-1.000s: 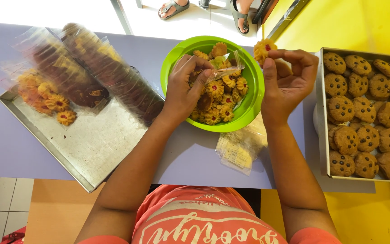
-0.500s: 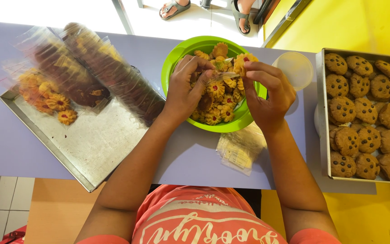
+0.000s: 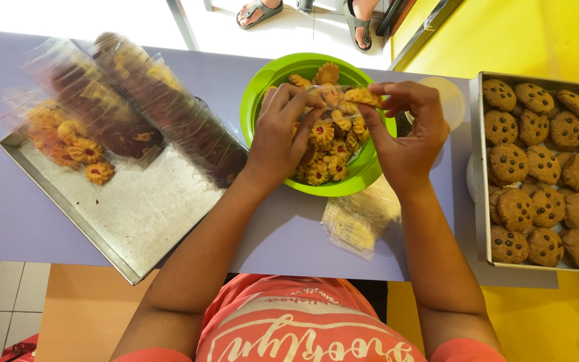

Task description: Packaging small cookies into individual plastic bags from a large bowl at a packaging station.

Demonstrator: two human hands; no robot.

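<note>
Since a moment ago, right hand (image 3: 407, 127) has lifted slightly, pinching a flower cookie (image 3: 360, 97); left hand (image 3: 286, 131) curls, fingertips gripping clear wrap (image 3: 322, 90) over the green bowl (image 3: 363, 177).

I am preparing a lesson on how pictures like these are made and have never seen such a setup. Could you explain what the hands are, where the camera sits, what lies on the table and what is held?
There is no machine here: a person works with two bare hands, filmed from a camera worn on their head, looking down.

On the pale purple table stands a round green plastic bowl of small flower-shaped biscuits with red centres. The left hand and right hand meet above it, the fingers pinching one such biscuit and what looks like clear wrapping.

To the left lies a flat metal tray with clear bags of biscuits. To the right sits a metal tray of round chocolate-chip cookies. Small clear packets lie below the bowl.
</note>
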